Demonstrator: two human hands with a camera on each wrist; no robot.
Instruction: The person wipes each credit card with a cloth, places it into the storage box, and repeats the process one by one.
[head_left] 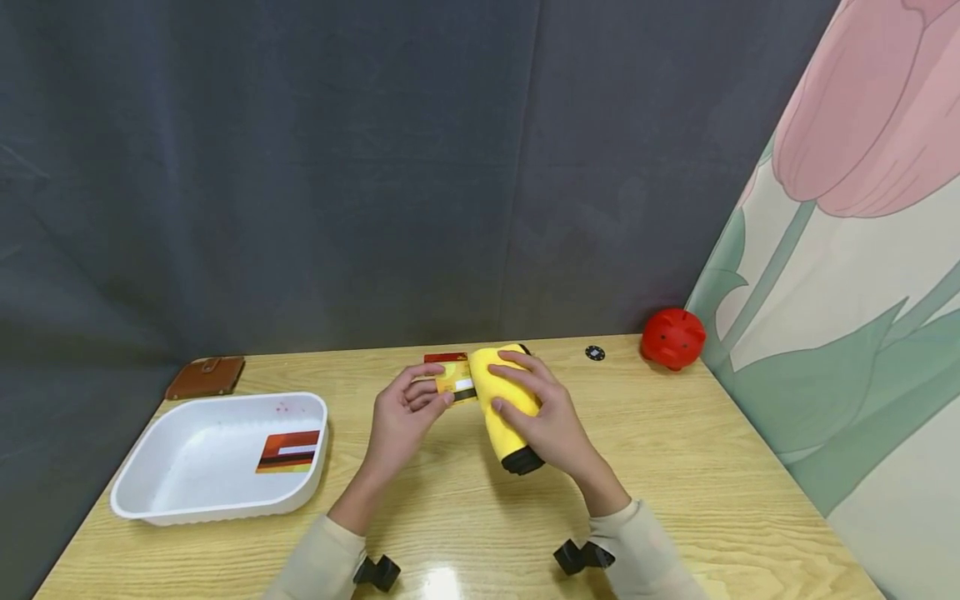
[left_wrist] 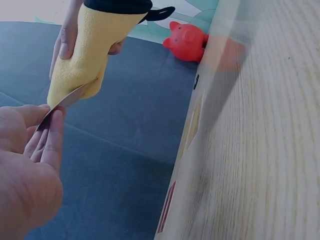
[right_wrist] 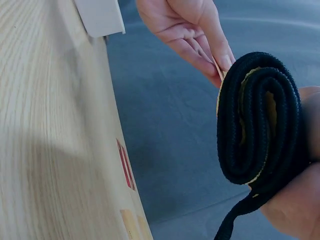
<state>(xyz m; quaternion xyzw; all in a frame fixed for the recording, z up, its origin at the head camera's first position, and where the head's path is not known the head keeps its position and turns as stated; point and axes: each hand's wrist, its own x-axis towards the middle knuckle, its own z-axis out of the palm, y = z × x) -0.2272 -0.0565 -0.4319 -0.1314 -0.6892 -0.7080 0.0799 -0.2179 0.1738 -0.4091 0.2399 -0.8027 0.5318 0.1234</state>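
My left hand pinches a yellow bank card with a dark stripe between thumb and fingers. The right hand grips a folded yellow towel with black edging, fingers wrapped over its top and side. In the left wrist view the card meets the side of the towel, both held above the table. The right wrist view shows the towel's black end in layered folds, with a black loop hanging from it.
A red card lies on the table behind the hands. At left stands a white tray with a red-orange card in it, a brown wallet behind. A black chip and red piggy bank are at back right.
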